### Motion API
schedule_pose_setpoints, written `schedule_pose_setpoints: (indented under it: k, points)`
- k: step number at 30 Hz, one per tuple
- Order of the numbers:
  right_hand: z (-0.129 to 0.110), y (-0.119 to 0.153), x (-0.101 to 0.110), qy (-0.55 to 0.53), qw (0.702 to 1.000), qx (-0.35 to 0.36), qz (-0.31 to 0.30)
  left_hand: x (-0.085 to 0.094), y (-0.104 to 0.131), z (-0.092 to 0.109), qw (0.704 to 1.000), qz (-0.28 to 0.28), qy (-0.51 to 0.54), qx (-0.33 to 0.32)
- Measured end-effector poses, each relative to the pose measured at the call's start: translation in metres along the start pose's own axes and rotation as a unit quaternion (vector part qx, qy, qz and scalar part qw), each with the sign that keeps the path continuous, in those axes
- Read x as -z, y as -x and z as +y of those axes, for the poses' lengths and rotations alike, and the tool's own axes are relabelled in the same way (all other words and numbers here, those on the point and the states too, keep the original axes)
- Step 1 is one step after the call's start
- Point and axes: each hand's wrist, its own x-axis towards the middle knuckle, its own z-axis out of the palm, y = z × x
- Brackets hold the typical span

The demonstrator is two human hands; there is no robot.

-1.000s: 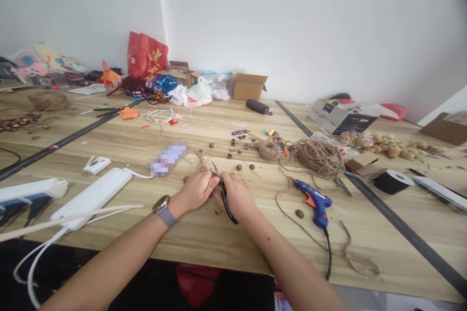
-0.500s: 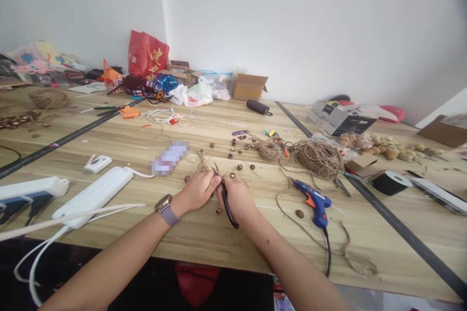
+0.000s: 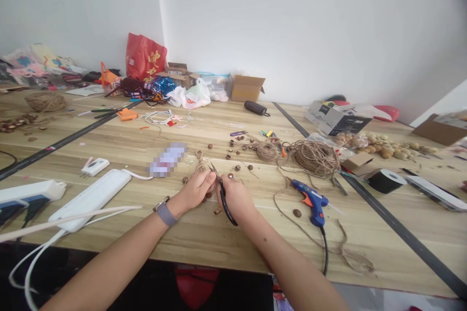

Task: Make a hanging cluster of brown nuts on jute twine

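Black-handled scissors [image 3: 226,208] are in my right hand [image 3: 239,199], their blades slightly apart and pointing up and left at the fingers of my left hand. My left hand [image 3: 195,189], with a watch on its wrist, is closed at the twine; what lies between its fingers is too small to make out. A looped bundle of brown twine [image 3: 199,161] extends just beyond it. Small brown nut shells lie around both hands, one [image 3: 250,167] to the right. A blue glue gun [image 3: 313,201] rests on its side farther right.
A large twine coil [image 3: 315,158] lies at right centre, near a black roll [image 3: 386,181]. White power strips [image 3: 89,199] and cables occupy the left. A red bag [image 3: 144,58], cardboard box [image 3: 247,88] and black speaker [image 3: 256,108] stand along the back.
The view has shifted slightly. My hands have parted a little, and more of the scissor blades shows between them; my right hand still holds the scissors.
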Motion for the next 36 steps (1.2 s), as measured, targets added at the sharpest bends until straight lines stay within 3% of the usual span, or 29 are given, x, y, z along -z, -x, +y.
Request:
schedule_pose_setpoints:
  k: [3,10,20,36]
  points:
    - [-0.001,0.000,0.001,0.011,1.000,-0.012,0.003,-0.001,-0.001,0.001,1.000,0.010,-0.004,0.011]
    - [-0.003,0.003,-0.002,0.015,0.999,-0.039,0.029,-0.004,-0.001,-0.001,0.989,0.078,-0.127,0.010]
    - [0.006,0.000,-0.008,-0.075,0.997,0.020,0.013,0.000,0.000,-0.009,0.985,0.018,-0.171,-0.025]
    - [0.004,0.000,-0.008,-0.073,0.996,0.009,0.046,-0.005,0.000,-0.003,0.987,0.036,-0.156,-0.003]
